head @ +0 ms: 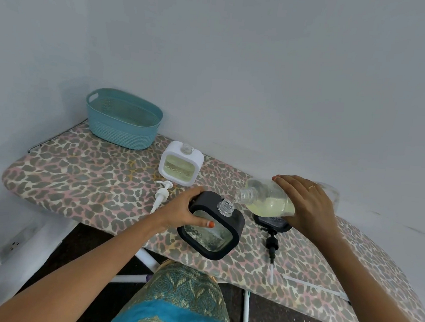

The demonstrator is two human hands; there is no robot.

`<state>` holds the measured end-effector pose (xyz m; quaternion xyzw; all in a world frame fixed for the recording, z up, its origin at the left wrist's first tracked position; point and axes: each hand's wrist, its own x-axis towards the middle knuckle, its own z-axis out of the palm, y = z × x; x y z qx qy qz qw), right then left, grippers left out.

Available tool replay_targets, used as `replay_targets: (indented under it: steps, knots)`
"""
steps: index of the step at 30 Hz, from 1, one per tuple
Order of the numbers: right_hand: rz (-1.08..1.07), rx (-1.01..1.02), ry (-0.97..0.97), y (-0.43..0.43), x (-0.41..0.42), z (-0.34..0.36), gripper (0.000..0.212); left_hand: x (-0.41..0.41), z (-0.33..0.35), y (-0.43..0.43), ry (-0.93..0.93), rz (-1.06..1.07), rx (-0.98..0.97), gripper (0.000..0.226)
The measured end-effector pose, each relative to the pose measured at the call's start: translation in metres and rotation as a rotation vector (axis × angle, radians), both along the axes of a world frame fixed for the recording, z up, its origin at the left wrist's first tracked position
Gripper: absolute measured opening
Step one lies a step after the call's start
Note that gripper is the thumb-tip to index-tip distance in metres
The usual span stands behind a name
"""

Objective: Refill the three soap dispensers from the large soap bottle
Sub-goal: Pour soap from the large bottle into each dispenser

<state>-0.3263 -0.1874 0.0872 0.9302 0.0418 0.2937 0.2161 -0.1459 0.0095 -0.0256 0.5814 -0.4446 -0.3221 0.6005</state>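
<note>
Left hand [186,209] grips black-framed dispenser [211,232], tilted, clear neck open, little liquid inside. Right hand [304,205] wraps large clear soap bottle [266,196], tipped w/ mouth just above dispenser neck, pale yellow soap pooled low. Beyond left hand: white dispenser [181,166], upright, uncapped, approx. half full.

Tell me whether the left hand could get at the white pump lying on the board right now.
Probably not yet: the left hand is steadying the black dispenser under the pouring soap bottle. The white pump lies just beside it, with nothing between.
</note>
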Motion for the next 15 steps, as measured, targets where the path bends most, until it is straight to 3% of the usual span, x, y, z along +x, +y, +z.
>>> replay_targets:
  steps: [5,10,15]
  knots:
    - [-0.009,-0.005,0.007,0.001,0.0,-0.004,0.083,-0.002,0.002,-0.001,0.007,0.003,0.002,0.065]
    - [-0.018,0.009,0.007,0.001,-0.002,-0.008,0.079,-0.002,0.001,-0.002,-0.018,-0.002,0.038,0.046]
    - [-0.052,0.03,0.039,0.0,-0.003,-0.013,0.083,-0.003,0.003,-0.003,-0.029,0.013,0.032,0.046]
